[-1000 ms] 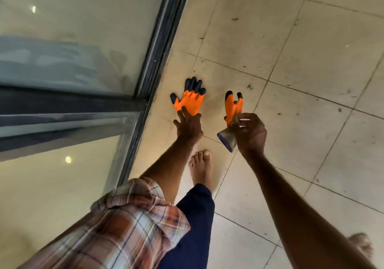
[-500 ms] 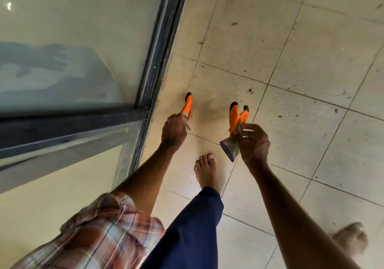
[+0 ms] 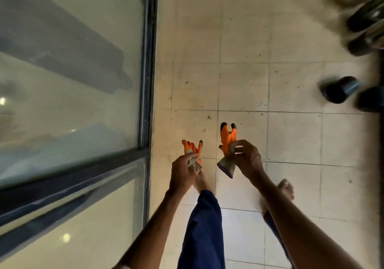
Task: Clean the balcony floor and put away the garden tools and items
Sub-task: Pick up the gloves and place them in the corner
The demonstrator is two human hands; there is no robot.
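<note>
Two orange garden gloves with dark fingertips are held up in the air above a balcony floor, one in each of a person's hands, seen from above. The left glove point(image 3: 194, 149) sits low in the middle of the view, its fingers pointing away from the person. The left hand point(image 3: 181, 175) grips its grey cuff, fingers curled tightly around the bunched fabric. The right glove point(image 3: 228, 136) hangs just beside it, not touching it, and a little higher. The right hand point(image 3: 248, 160) pinches it near the wrist between thumb and bent fingers, and the grey cuff with a purple edge sticks out below the grip.

Under the hands are a navy trouser leg point(image 3: 204, 227) and a bare foot point(image 3: 286, 187) on the tiled floor point(image 3: 291, 139), which is pale beige and dotted with small dark specks. Along the left runs a glass door point(image 3: 72, 81) in a dark frame point(image 3: 148, 81). At the far right, well apart from the hands, stand dark round pots point(image 3: 338, 90), too blurred to make out further.
</note>
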